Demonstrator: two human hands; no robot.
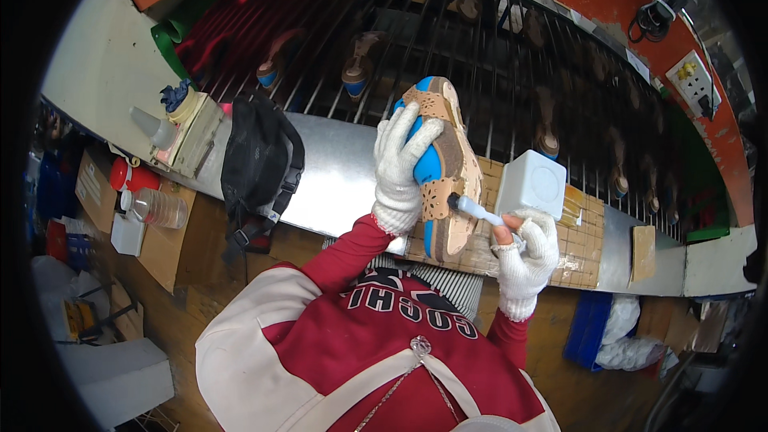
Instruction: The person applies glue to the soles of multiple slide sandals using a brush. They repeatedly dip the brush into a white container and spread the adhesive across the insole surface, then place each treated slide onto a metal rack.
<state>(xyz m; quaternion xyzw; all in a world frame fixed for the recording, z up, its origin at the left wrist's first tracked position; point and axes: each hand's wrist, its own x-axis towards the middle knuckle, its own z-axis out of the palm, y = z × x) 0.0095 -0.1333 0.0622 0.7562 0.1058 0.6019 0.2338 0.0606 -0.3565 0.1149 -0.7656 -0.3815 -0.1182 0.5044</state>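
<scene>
My left hand (398, 162), gloved in white, fingers spread, gripped the blue-and-tan shoe (453, 162) left of the white tub (531, 184). My right hand (528, 254), bent in on the tub's near side, pinched a brush (478, 211) (its dark bristles met the shoe, as far as I could tell). Beyond the tub ran a rack (490, 112) bearing other shoes (354, 80); well left of it slumped a black bag (260, 156).
</scene>
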